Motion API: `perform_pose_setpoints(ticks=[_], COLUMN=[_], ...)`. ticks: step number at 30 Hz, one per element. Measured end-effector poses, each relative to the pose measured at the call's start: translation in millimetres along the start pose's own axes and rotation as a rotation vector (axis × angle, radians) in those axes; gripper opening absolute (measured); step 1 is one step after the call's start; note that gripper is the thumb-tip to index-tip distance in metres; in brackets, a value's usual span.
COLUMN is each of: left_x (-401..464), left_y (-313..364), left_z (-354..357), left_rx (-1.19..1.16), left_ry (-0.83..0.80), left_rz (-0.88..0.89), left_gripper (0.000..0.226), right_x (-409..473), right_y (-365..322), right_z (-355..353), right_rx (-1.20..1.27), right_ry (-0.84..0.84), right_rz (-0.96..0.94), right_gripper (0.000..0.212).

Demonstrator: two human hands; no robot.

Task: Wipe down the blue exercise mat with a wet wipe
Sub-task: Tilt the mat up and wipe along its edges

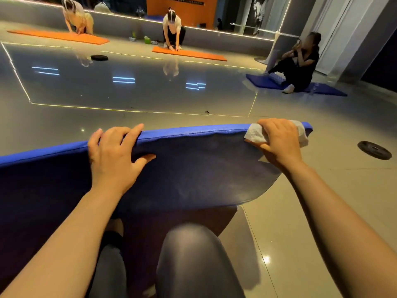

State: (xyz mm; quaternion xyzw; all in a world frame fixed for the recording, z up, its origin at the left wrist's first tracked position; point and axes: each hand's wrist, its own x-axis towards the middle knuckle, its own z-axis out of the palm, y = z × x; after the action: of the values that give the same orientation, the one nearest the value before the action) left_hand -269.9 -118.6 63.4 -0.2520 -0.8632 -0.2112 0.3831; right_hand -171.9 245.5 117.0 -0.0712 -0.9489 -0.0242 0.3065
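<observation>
The blue exercise mat (193, 168) is lifted on edge in front of my knees, its bright blue top edge running from far left to upper right. My left hand (113, 155) grips that top edge, fingers over the far side and thumb on the near face. My right hand (279, 140) holds a crumpled white wet wipe (256, 134) against the mat's top edge near its right corner. Part of the wipe sticks out past my fingers on both sides.
A glossy grey floor surrounds me. A black weight plate (374, 150) lies at right, another (99, 57) further off at left. Two people kneel on orange mats (189, 53) at the back. A person sits on a blue mat (268, 82) at right by a pillar.
</observation>
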Motion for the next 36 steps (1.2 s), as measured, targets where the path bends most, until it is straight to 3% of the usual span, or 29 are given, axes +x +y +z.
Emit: perform_pose_setpoints(ticks=[4,9,13,16,18,23,28,33,36], left_x=[-4.0,-23.1,-13.5,8.6,21.0,35.5,39.3,33.8,27.5], left_y=[9.6,27.2,44.6,62.8,76.7,92.8,88.6,83.9,80.3], left_z=[-16.5,-55.8,-84.3,-88.9,-77.2,-36.1,-26.1,-18.3,-18.9], left_rx=[0.027,0.010,-0.058,-0.128,-0.165,-0.095,-0.097,-0.117,-0.101], left_ry=[0.053,0.020,-0.034,-0.083,-0.126,-0.151,-0.166,-0.117,-0.072], left_rz=[0.027,0.143,0.255,0.364,0.403,0.338,0.394,0.454,0.506], left_gripper=[0.040,0.039,0.041,0.044,0.046,0.053,0.056,0.056,0.053], right_x=[-16.8,-55.4,-80.2,-106.4,-120.4,-123.4,-99.5,-57.2,-58.4], right_y=[-2.9,4.3,12.5,26.4,35.1,49.0,33.5,-77.1,-110.7], right_z=[-16.3,-53.3,-93.9,-123.2,-132.3,-110.6,-84.2,-46.1,-44.6], right_rx=[-0.006,0.070,0.165,0.238,0.214,-0.025,0.141,0.216,0.255], right_ry=[0.024,-0.015,-0.148,-0.196,-0.165,0.093,0.199,0.196,0.141], right_rz=[-0.031,-0.055,0.015,0.113,0.189,0.204,0.309,0.057,-0.085], right_gripper=[0.042,0.049,0.027,0.030,0.035,0.041,0.064,0.055,0.068])
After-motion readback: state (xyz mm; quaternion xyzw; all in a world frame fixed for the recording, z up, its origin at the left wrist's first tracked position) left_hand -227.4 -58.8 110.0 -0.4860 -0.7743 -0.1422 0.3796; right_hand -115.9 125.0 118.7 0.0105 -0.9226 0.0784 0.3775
